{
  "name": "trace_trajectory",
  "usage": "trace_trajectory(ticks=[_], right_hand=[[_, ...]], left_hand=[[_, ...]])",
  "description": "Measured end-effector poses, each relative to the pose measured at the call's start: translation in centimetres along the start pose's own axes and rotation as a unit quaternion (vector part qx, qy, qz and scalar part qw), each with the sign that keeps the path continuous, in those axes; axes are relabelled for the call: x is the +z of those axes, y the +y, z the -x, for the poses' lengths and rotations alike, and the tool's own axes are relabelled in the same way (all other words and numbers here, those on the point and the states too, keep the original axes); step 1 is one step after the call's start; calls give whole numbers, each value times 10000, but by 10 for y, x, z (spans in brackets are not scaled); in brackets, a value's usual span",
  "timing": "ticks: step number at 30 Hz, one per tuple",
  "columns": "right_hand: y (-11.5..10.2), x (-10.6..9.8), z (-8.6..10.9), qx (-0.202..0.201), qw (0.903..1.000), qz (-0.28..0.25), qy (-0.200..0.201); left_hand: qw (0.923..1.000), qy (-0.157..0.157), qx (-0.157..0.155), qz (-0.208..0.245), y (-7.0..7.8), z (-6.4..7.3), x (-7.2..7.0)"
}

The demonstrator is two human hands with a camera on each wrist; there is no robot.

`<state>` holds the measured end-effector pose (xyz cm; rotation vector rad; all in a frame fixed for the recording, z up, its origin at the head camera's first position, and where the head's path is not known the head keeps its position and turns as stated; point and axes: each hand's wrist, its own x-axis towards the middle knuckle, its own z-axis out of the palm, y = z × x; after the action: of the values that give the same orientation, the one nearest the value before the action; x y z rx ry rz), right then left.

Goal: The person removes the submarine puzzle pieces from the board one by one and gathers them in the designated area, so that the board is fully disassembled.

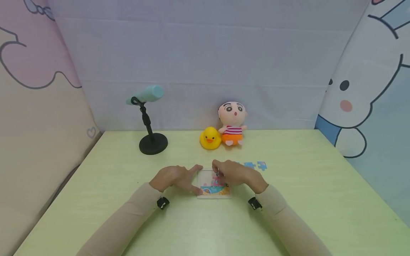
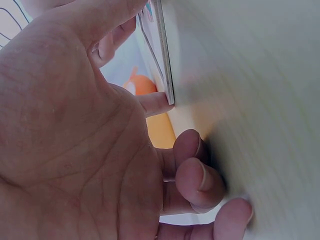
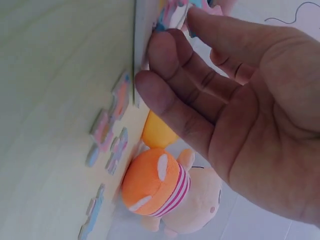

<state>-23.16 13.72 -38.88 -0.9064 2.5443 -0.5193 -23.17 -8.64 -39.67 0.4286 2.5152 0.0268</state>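
Observation:
A small square jigsaw board (image 1: 206, 198) with a pale frame lies on the table, its lower part filled with a blue, pink and sandy picture. My left hand (image 1: 179, 177) spreads along its left side, thumb at the near corner and index finger at the far one. In the left wrist view, the other fingers (image 2: 200, 182) bend loosely beside the board. Over the board's right half, my right hand (image 1: 235, 173) pinches a pink and blue puzzle piece (image 3: 174, 17) between thumb and fingers, partly hidden by them.
Several loose puzzle pieces (image 1: 262, 165) lie on the table beyond the right hand. Behind the board sit a yellow rubber duck (image 1: 210, 138) and a plush doll (image 1: 232, 122) in orange shorts. A black stand (image 1: 153, 143) holding a mint-green cylinder (image 1: 148, 94) is at the back left.

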Motion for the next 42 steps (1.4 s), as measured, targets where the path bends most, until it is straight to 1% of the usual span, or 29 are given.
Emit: trace_trajectory(ticks=[3,11,14,18,21,27,31,35,39,42], right_hand=[[1,-3,1,38,10000,-34,8],[1,-14,8,208,9990,-369,-119],[4,-18,11,151,9987,-464,-153],[11,-23,17,-55,9977,-656,-141],[15,-29,21,-125,9969,-773,-114],[23,-38,27,-85,9943,-1039,-204],[29,-42,32,7,9943,-1040,-246],[34,-44,36,77,9955,-907,-244],[37,-47,39,128,9961,-801,-344],[41,-50,43,256,9956,-782,-454]], left_hand=[[10000,-20,-29,10,0,-1,1],[10000,30,-23,25,-2,-2,2],[10000,32,19,20,-2,-2,2],[10000,8,73,40,-2,-2,3],[9999,-11,89,59,-2,-2,2],[9999,17,153,74,-2,-1,0],[9998,28,169,102,-2,-1,1],[9998,20,165,101,-2,-1,2],[9998,14,165,89,-2,-1,1],[9998,15,157,91,-2,-1,1]])
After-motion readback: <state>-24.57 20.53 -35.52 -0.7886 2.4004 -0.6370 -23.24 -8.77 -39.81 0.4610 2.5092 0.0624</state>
